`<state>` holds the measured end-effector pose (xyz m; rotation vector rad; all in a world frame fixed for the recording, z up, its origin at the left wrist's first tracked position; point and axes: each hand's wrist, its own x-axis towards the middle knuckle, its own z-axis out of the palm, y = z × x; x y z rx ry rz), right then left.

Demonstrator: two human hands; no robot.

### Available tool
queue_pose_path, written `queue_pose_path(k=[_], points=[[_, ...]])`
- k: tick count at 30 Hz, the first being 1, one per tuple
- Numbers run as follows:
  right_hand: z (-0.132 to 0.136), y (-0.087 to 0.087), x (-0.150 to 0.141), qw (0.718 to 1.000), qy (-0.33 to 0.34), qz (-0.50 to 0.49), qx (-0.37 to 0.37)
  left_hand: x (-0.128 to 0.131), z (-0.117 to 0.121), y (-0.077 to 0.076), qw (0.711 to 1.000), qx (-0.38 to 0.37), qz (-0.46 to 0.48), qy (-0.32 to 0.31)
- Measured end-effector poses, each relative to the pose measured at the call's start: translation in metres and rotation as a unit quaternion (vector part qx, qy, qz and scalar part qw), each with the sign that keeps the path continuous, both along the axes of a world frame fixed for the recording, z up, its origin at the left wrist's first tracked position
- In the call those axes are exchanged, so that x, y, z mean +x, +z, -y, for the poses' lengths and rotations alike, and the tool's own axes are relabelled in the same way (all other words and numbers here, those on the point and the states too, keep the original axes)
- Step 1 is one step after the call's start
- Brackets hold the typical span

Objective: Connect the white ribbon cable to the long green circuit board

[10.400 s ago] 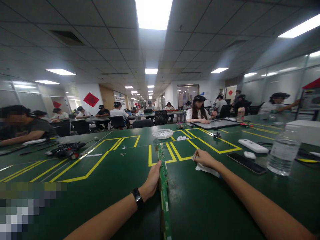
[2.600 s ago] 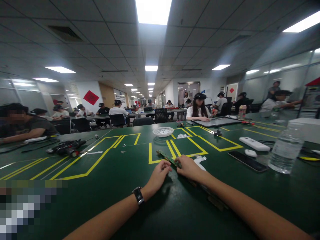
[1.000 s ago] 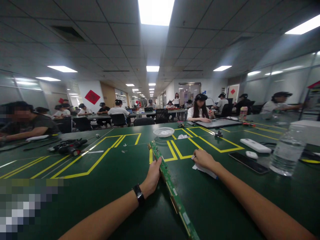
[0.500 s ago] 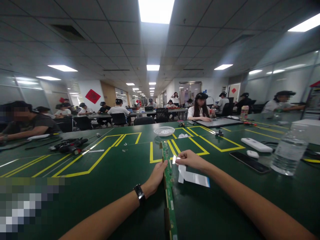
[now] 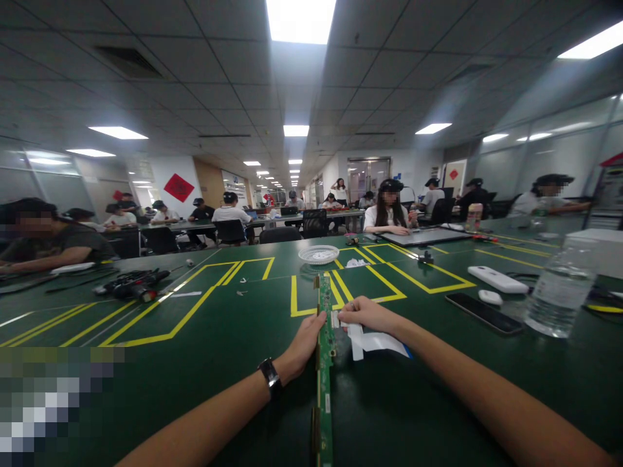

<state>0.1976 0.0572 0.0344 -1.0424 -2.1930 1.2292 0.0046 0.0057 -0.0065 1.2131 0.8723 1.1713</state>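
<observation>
While the left hand (image 5: 302,344) steadies the board (image 5: 324,363) on edge on the worktop (image 5: 219,363), the right hand (image 5: 370,314) pinches the ribbon (image 5: 372,340) against it; a skewed push could crease the ribbon.

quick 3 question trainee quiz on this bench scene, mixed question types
1. True or false: the left hand rests against the long green circuit board.
2. The right hand pinches which item? A) black phone B) white ribbon cable C) water bottle
3. Fill in: the white basket sits ____ the far end of the board, away from the person.

Key: 1 true; 2 B; 3 beyond
</observation>
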Motion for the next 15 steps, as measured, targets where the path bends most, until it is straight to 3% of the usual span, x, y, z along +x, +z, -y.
queue_pose_path(k=[8, 15], points=[[-0.0011, -0.0036, -0.0008, 0.999, -0.002, -0.036, -0.041, -0.0004, -0.0007, -0.001, 1.0, -0.005, 0.012, -0.004], [-0.0003, -0.0018, -0.0009, 0.999, -0.016, -0.022, -0.027, -0.0002, 0.0013, 0.001, 1.0, -0.006, 0.009, -0.004]])
